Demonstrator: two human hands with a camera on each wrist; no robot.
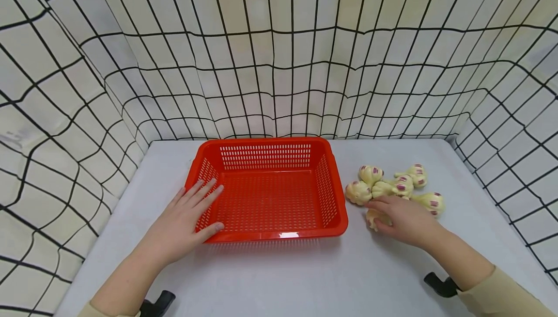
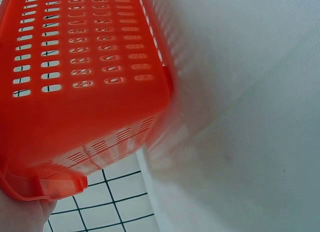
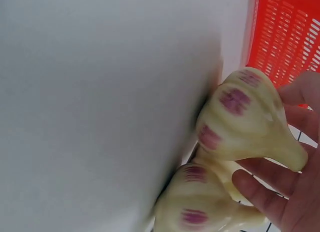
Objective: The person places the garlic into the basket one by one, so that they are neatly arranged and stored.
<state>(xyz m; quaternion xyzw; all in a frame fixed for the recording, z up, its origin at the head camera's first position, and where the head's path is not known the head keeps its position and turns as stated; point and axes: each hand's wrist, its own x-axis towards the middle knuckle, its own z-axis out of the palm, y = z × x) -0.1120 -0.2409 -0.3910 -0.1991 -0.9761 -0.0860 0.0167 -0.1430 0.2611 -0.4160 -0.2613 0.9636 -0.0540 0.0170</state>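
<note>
A red perforated plastic basket [image 1: 270,234] stands on the white table. My left hand [image 1: 180,225] rests over its left rim near the front corner, fingers straight and spread, thumb along the front corner. In the left wrist view, part of that hand [image 2: 22,214] shows under the rim. To the right of the basket, my right hand [image 1: 405,220] holds a garlic bulb [image 1: 377,219] between thumb and fingers. The right wrist view shows this bulb [image 3: 245,117] with purple streaks, its neck toward the palm. Another garlic bulb [image 3: 195,202] lies right beside it.
More cream garlic bulbs [image 1: 370,175] with purple marks lie clustered behind and beside the right hand. Black netting [image 1: 292,67] over white sheets walls the back and both sides of the table [image 1: 279,278]. Black straps [image 1: 441,285] sit at the wrists.
</note>
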